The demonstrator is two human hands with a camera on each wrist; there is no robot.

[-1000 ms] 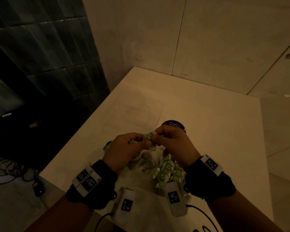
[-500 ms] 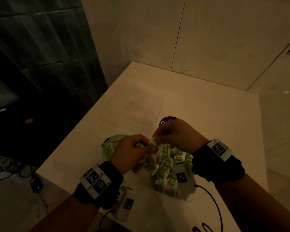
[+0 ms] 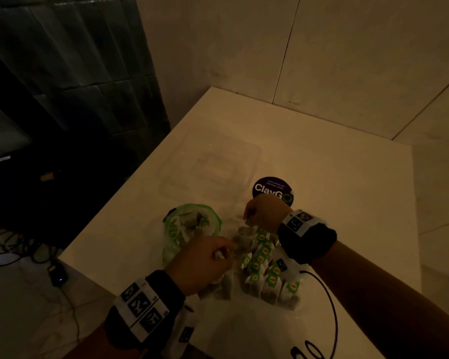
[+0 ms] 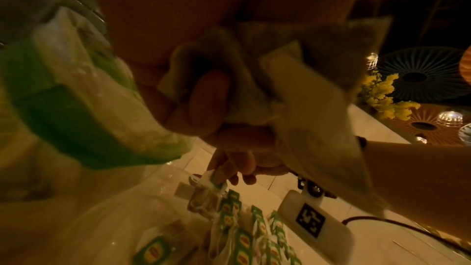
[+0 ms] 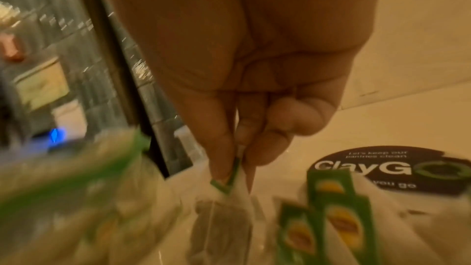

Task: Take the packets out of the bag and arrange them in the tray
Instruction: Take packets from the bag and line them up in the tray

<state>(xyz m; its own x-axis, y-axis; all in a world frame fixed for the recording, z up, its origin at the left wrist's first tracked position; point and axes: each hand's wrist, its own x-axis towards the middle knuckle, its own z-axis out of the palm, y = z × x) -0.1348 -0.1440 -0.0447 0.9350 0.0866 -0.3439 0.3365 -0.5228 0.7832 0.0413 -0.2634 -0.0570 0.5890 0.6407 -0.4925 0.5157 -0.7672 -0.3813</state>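
Note:
A row of green-and-white tea packets (image 3: pixel 265 270) stands upright near the table's front, inside a clear tray whose rim (image 4: pixel 84 221) shows faintly. My right hand (image 3: pixel 252 218) pinches one packet (image 5: pixel 224 215) by its green top at the far end of that row; its lower end is down among the others. My left hand (image 3: pixel 218 252) grips a bunch of several tea packets (image 4: pixel 305 92) just left of the row. The green plastic bag (image 3: pixel 182 229) lies open to the left of both hands, with more packets inside.
A second clear plastic container (image 3: pixel 210 164) sits farther back on the table. Right of it lies a round dark ClayGo sticker (image 3: pixel 272 189). A black cable (image 3: pixel 329 307) loops at the front right. The table's left edge drops to a dark floor with cables (image 3: pixel 11 244).
The hands, together on one packet before, have parted. The right hand lowered that packet to the row's far end; the left hand drew back toward me with its bunch.

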